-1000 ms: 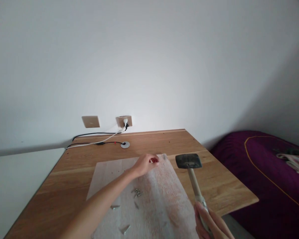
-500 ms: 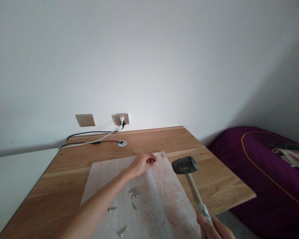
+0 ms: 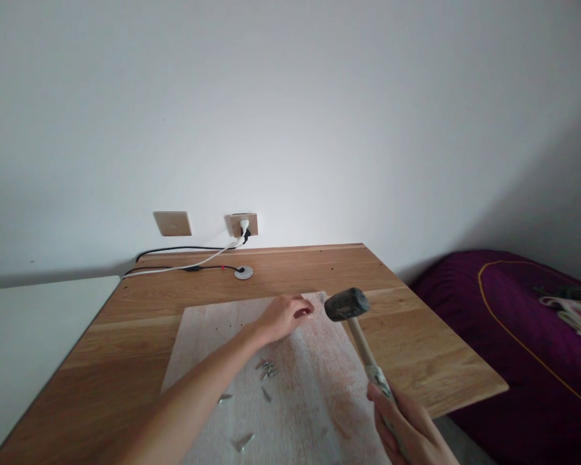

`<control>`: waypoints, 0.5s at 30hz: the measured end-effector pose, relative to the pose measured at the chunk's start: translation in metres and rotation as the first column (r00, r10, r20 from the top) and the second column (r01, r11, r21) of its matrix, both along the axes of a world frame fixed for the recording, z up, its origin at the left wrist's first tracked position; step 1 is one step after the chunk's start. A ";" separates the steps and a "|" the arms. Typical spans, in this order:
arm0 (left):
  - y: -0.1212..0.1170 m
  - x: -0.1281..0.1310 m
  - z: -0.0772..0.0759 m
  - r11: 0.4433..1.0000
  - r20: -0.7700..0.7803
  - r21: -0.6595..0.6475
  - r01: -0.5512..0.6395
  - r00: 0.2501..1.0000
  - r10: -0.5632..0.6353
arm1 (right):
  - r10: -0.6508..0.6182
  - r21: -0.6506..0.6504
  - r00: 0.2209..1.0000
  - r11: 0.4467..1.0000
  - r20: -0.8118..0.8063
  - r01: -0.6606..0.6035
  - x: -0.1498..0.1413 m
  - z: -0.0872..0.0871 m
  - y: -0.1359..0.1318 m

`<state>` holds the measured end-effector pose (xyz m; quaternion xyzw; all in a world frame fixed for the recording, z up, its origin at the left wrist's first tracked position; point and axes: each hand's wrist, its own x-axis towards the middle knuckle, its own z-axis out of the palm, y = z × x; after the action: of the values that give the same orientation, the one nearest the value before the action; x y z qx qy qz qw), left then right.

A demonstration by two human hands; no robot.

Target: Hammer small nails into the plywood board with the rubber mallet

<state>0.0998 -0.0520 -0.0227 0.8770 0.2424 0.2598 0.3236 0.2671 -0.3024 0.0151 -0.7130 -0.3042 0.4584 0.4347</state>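
Note:
My right hand grips the wooden handle of a dark-headed mallet at the lower right. The mallet head hangs just right of my left hand, a little above a pale whitewashed board lying on the wooden desk. My left hand reaches to the board's far edge with fingers pinched together; what they pinch is too small to make out. Several loose nails lie scattered on the board near my left forearm.
Wall sockets with a white and a black cable run to a round desk grommet. A white surface adjoins the desk at left. A purple bed with folded cloth stands at right.
The mallet head has moved left and closer to my left hand's fingertips. My left hand stays pinched at the board's far edge. The view has shifted slightly.

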 end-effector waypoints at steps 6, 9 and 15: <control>-0.002 0.002 0.001 0.998 0.009 -0.040 -0.039 0.999 0.040 | 0.048 0.034 0.995 0.998 0.087 -0.051 -0.009 -0.002 0.014; -0.002 0.003 0.001 0.996 0.012 -0.071 -0.055 0.998 0.056 | 0.060 0.046 0.989 0.997 0.135 -0.067 -0.009 -0.003 0.018; 0.001 0.004 -0.001 0.993 0.001 -0.108 -0.056 0.998 0.057 | 0.057 0.110 0.968 0.990 0.244 -0.085 -0.010 0.013 0.020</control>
<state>0.1040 -0.0515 -0.0236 0.8504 0.2802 0.2570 0.3636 0.2567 -0.2823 0.0285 -0.7245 -0.4067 0.3652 0.4199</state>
